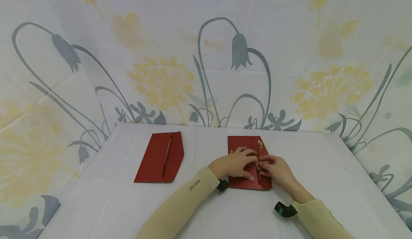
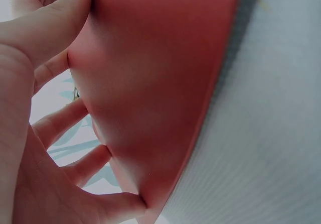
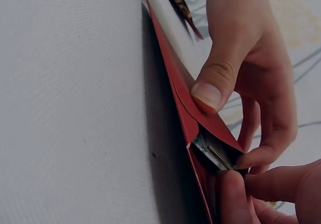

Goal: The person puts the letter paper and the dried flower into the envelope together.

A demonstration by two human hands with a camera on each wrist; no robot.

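A red envelope (image 1: 242, 142) lies on the table with its flap unfolded to the right. My left hand (image 1: 234, 163) spreads its fingers over it and presses it down, the thumb (image 3: 208, 94) close to the pocket's edge. At the opening, my right hand (image 1: 279, 170) pinches the thin stem (image 3: 220, 157) of a small flower (image 1: 260, 145) with a pale head, between thumb and index finger. The stem runs along the mouth of the pocket, its head towards the far side. Inside the gaping pocket, a light card with some green (image 3: 206, 147) shows in the right wrist view.
A second red envelope (image 1: 153, 157) rests to the left, flap also unfolded to the right, with a pale edge showing in its slit. A white cloth covers the table (image 1: 202, 142). Behind stands a flower-printed curtain (image 1: 180, 35). Black wrist cameras (image 1: 285, 209) sit at both wrists.
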